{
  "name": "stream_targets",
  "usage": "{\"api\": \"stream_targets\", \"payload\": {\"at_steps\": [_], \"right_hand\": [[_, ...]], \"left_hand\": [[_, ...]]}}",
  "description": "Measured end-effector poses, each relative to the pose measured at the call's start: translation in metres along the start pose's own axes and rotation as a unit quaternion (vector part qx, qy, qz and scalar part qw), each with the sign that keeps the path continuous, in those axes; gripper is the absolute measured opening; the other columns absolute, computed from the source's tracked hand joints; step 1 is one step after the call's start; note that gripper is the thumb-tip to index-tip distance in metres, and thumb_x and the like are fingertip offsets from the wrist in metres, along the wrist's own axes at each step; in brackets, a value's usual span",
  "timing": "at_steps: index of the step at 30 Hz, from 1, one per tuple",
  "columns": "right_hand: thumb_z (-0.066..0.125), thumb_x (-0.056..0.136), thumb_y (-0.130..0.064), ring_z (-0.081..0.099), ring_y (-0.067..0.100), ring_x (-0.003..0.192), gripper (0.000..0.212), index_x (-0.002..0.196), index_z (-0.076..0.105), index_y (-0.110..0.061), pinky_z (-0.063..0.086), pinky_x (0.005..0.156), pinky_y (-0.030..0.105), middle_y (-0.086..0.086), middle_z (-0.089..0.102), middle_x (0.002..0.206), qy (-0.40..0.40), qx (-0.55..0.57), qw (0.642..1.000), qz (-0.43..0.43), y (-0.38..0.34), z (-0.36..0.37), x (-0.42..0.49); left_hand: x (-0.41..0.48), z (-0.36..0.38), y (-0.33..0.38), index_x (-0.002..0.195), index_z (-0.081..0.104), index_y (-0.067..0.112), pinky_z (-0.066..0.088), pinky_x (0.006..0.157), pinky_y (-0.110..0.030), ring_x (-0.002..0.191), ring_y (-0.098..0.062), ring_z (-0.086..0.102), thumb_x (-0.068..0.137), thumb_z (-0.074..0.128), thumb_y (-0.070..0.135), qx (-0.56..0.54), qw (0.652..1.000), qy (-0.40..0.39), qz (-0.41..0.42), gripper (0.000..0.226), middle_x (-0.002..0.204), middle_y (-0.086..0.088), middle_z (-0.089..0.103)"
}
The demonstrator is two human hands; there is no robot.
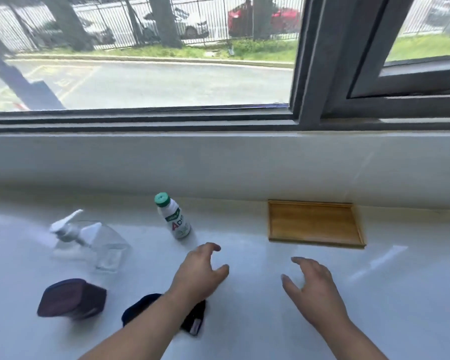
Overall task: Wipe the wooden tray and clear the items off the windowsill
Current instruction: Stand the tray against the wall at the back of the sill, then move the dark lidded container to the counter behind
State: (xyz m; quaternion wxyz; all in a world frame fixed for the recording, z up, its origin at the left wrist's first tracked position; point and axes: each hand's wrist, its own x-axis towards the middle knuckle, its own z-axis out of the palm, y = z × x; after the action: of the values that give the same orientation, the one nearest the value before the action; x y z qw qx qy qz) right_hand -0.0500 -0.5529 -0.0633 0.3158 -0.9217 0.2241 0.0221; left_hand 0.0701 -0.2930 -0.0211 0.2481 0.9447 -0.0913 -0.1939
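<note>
- I am holding my left hand [202, 271] over the white windowsill [244, 320], fingers spread and loosely curled, gripping nothing.
- My right hand [313, 289] is hovering just to the right of it, fingers also spread apart and slightly bent, palm facing down, with nothing in it.
- The wooden tray [313, 224] is lying flat on the sill beyond my right hand, against the back wall under the window frame [312, 81], and nothing is sitting in it.
- A small white bottle with a green cap [172, 216] is standing beyond my left hand, close to my fingertips but apart from them.
- A clear spray bottle with a white trigger head [89, 242] is sitting further left, blurred by the motion of the camera.
- A dark maroon pouch [72, 298] is lying on the sill near the front left.
- A dark blue cloth [192, 318] is lying bunched under my left forearm, which is partly covering it; I cannot tell whether my arm is touching it.
</note>
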Motion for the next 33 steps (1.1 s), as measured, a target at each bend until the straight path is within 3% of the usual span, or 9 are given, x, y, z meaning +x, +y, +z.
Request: {"api": "stream_targets", "payload": {"at_steps": [8,15,25,29,33], "right_hand": [[0.059,0.089,-0.058,0.041,0.015,0.135,0.061,0.142,0.053,-0.028,0.041,0.108,0.038,-0.007,0.058,0.138,0.052,-0.029,0.992,-0.111,-0.198,0.026,-0.066],[0.060,0.091,-0.055,0.040,0.015,0.132,0.062,0.145,0.051,-0.026,0.037,0.111,0.035,-0.007,0.056,0.139,0.039,-0.022,0.981,-0.186,-0.333,0.096,-0.146],[0.057,0.095,-0.050,0.039,0.016,0.138,0.056,0.146,0.051,-0.027,0.038,0.112,0.035,-0.007,0.053,0.144,-0.015,-0.041,0.981,-0.188,-0.392,0.156,-0.162],[0.056,0.096,-0.045,0.042,0.018,0.137,0.052,0.145,0.051,-0.027,0.040,0.111,0.036,-0.006,0.054,0.145,-0.073,-0.018,0.987,-0.143,-0.387,0.189,-0.150],[0.054,0.098,-0.041,0.052,0.019,0.128,0.049,0.145,0.050,-0.029,0.046,0.102,0.035,-0.003,0.054,0.145,-0.147,0.028,0.987,-0.065,-0.376,0.225,-0.127]], "left_hand": [[-0.110,-0.136,-0.130,0.141,0.051,0.034,0.043,0.109,-0.036,0.137,-0.014,0.042,0.089,0.061,0.052,0.023,0.987,0.148,0.063,0.055,0.147,0.012,0.052],[-0.195,-0.216,-0.256,0.138,0.053,0.035,0.045,0.098,-0.034,0.134,-0.012,0.043,0.088,0.063,0.050,0.027,0.979,0.202,0.012,0.053,0.145,0.016,0.053],[-0.207,-0.243,-0.334,0.146,0.043,0.032,0.047,0.092,-0.036,0.139,-0.016,0.039,0.087,0.065,0.052,0.073,0.985,0.150,-0.045,0.066,0.156,0.015,0.042],[-0.183,-0.227,-0.334,0.150,0.039,0.033,0.046,0.090,-0.034,0.136,-0.017,0.042,0.084,0.067,0.053,0.089,0.990,0.103,-0.035,0.074,0.156,0.014,0.041],[-0.144,-0.209,-0.329,0.155,0.033,0.036,0.050,0.100,-0.038,0.136,-0.019,0.045,0.078,0.072,0.051,0.089,0.995,0.047,-0.030,0.087,0.158,0.013,0.038]]}}
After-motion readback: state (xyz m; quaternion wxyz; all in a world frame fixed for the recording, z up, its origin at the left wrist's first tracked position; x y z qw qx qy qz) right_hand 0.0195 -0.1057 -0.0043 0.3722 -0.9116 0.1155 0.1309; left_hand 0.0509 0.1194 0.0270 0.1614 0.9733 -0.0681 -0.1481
